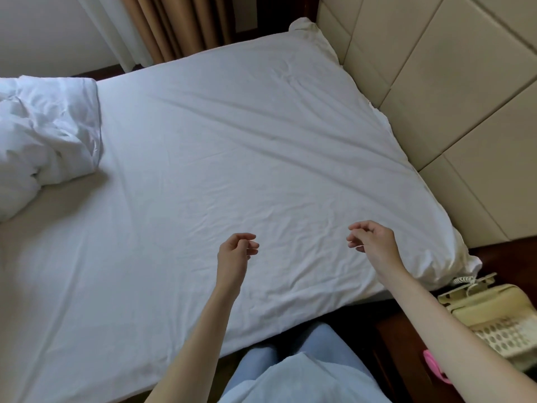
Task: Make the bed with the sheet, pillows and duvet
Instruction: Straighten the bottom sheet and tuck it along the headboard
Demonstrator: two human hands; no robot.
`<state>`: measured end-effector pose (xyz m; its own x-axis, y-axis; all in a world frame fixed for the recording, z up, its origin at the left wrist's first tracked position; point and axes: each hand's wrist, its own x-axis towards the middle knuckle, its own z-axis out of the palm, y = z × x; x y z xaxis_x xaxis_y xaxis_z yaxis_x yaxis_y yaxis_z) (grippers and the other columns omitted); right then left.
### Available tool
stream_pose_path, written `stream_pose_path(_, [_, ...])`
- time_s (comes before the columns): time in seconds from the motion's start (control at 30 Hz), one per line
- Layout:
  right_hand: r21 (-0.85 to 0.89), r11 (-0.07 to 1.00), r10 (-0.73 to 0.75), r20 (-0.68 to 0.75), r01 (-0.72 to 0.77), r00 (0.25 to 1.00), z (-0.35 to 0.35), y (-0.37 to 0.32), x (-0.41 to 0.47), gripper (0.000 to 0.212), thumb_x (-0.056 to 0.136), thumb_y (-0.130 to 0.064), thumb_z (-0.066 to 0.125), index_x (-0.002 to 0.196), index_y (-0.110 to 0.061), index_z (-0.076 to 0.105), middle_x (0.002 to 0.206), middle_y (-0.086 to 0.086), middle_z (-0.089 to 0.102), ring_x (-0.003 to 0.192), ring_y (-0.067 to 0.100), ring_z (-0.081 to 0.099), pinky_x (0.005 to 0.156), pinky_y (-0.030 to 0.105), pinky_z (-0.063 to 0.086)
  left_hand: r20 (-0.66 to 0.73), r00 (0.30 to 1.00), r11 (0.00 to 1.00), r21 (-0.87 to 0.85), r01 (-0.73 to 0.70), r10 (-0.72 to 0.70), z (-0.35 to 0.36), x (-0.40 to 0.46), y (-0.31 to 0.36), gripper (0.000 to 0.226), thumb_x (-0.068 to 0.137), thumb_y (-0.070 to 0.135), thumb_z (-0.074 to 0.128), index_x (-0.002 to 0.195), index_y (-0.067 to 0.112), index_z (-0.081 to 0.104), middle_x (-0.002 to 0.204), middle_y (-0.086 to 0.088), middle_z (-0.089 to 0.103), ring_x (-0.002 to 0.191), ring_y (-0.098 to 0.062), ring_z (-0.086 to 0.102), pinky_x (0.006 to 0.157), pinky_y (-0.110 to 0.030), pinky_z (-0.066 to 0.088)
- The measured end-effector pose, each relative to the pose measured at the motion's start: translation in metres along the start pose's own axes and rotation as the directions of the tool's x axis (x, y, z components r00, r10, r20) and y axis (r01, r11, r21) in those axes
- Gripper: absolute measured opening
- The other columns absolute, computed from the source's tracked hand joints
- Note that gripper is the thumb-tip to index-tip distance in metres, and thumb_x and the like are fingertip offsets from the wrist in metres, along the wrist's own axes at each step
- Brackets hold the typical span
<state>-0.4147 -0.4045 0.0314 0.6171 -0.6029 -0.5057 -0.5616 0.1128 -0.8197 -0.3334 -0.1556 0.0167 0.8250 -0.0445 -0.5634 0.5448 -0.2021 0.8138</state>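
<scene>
Hovering over spread sheet (232, 146), left hand (236, 251) and right hand (373, 242) loosely curled, empty; duvet (46, 135) likely next.

duvet (43, 132) cut off at left edge, pillows (312, 33) mostly under sheet (232, 141), telephone (494, 321) partly behind forearm

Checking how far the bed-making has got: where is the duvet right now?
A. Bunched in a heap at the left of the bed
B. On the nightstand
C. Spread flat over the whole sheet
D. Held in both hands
A: the duvet lies crumpled at the left on the sheet, and both hands are empty.
</scene>
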Motion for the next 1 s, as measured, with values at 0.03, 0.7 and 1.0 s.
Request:
stream_pose_path(0.03, [0.005,1.0,-0.008,-0.003,0.008,1.0,0.002,-0.005,0.003,0.016,0.087,-0.001,0.053,0.082,-0.011,0.064,0.069,0.005,0.064,0.062,0.018,0.059,0.065,0.025,0.044,0.009,1.0,1.0,0.005,-0.015,0.015,0.003,0.005,0.006,0.03,0.091,0.002,0.038,0.098,0.007,0.067,0.076,-0.001,0.066,0.072,-0.014,0.061,0.068,-0.021,0.044])
stream_pose_path(0.7, [-0.063,0.954,-0.282,0.142,0.293,0.949,0.006,-0.226,0.342,0.021,0.087,0.0,0.053,0.077,-0.016,0.062,0.071,0.005,0.064,0.057,0.01,0.059,0.053,0.009,0.042,-0.139,0.958,0.966,0.103,-0.237,0.25,0.193,0.247,0.213,0.031,0.091,0.005,0.036,0.101,0.01,0.065,0.082,-0.004,0.067,0.074,-0.013,0.062,0.069,-0.021,0.047])
stream_pose_path(1.0, [-0.171,0.914,-0.348,0.14,0.369,0.927,0.069,-0.258,0.518,0.026,0.082,-0.001,0.057,0.075,-0.026,0.061,0.074,-0.001,0.06,0.07,0.019,0.057,0.072,0.032,0.05,-0.247,0.926,0.943,0.244,-0.226,0.286,0.236,0.417,0.242,0.026,0.094,0.013,0.039,0.109,0.018,0.061,0.1,0.0,0.065,0.082,-0.013,0.059,0.072,-0.028,0.047])
